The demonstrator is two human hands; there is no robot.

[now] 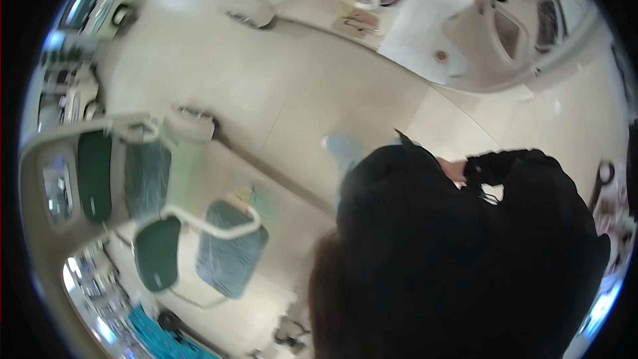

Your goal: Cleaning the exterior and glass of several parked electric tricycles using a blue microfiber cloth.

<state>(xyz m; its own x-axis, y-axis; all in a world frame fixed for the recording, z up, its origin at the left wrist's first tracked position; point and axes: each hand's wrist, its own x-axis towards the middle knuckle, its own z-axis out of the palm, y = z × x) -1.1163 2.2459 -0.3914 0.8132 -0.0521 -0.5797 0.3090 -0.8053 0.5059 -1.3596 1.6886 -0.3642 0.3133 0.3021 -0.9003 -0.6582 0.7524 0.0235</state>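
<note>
Right grip (454, 170) half-hidden by black clothing (465, 266), cannot tell if closed; left grip hidden.

Seats (156, 252) in vehicle (185, 176) left; second vehicle (468, 36) upper right; floor (279, 86) between.

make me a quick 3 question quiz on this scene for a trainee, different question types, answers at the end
1. Multiple choice: what colour are the seat backs in the lower-left vehicle?
a) orange
b) green
c) white

2. True or false: the lower-left vehicle and the upper vehicle are pressed against each other.

3. Fill in the blank: the visible hand comes out of a ____ sleeve.

Key:
1. b
2. False: a strip of floor lies between them.
3. black
</note>
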